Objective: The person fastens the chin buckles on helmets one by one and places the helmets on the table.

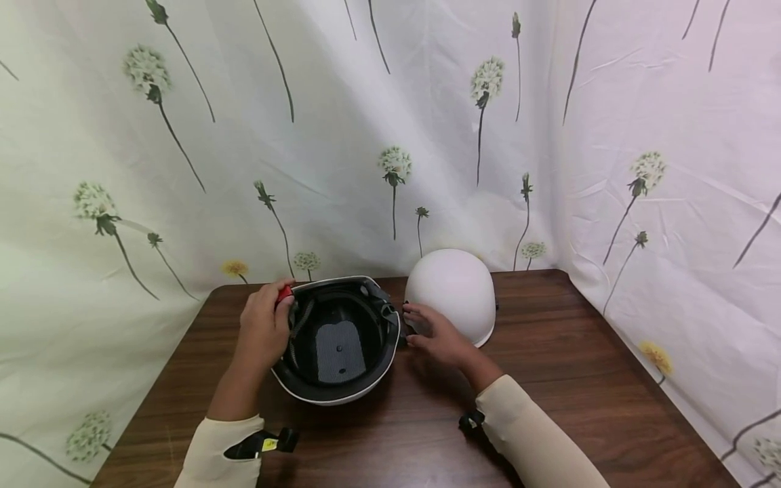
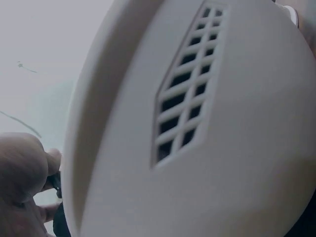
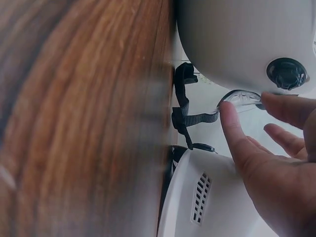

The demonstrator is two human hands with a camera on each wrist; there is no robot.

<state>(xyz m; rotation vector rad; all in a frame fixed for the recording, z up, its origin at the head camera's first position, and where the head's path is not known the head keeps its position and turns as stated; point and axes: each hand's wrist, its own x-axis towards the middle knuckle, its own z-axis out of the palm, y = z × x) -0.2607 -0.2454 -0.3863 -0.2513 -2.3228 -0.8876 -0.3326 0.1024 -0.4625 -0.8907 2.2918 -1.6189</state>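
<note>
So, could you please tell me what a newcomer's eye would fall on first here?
Probably the white helmet with black lining, opening upward, left of centre in the head view. Then the smooth white domed helmet, right of it, dome upward. Behind both hangs white dandelion-printed cloth.

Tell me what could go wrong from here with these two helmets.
The upturned helmet, rounded shell downward, might rock or tip if the left grip loosens. The black strap beside the right grip runs close to the dome-up helmet and could snag. That helmet also stands near the back edge of the table, so a bump from the right grip might push it farther back.
</note>
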